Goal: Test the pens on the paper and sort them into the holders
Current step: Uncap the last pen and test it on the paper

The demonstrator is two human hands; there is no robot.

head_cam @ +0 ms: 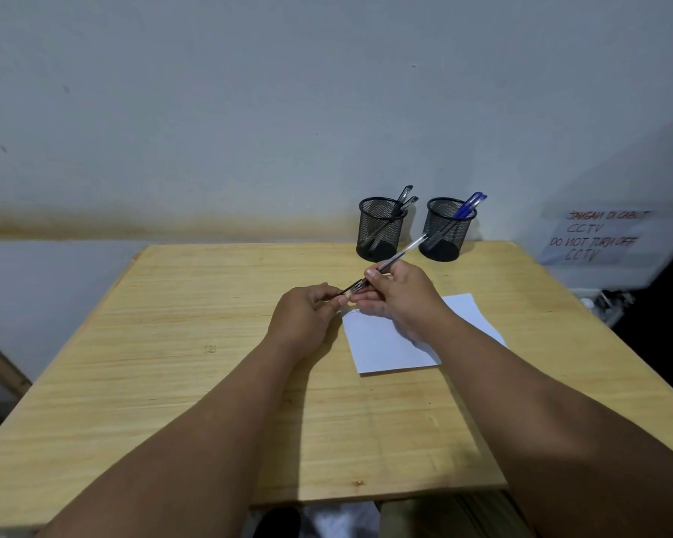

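Nearly sorted: four pens already stand in the holders
Your right hand [399, 295] grips one pen [397, 256]; left hand [307, 314] fingers pinch its cap [351, 290].

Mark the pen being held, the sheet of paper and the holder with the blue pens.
held pen [401, 253], head view, on the clear barrel.
sheet of paper [381, 347], head view, on its bare middle.
holder with blue pens [449, 236], head view, on its mesh wall.

A clear-barrelled pen [399, 255] slants above the white paper [389, 343], its dark cap end lowest, pointing left. Behind stand two black mesh holders: the left holder [380, 229] keeps black-capped pens, the right holder [447, 229] blue-capped ones.
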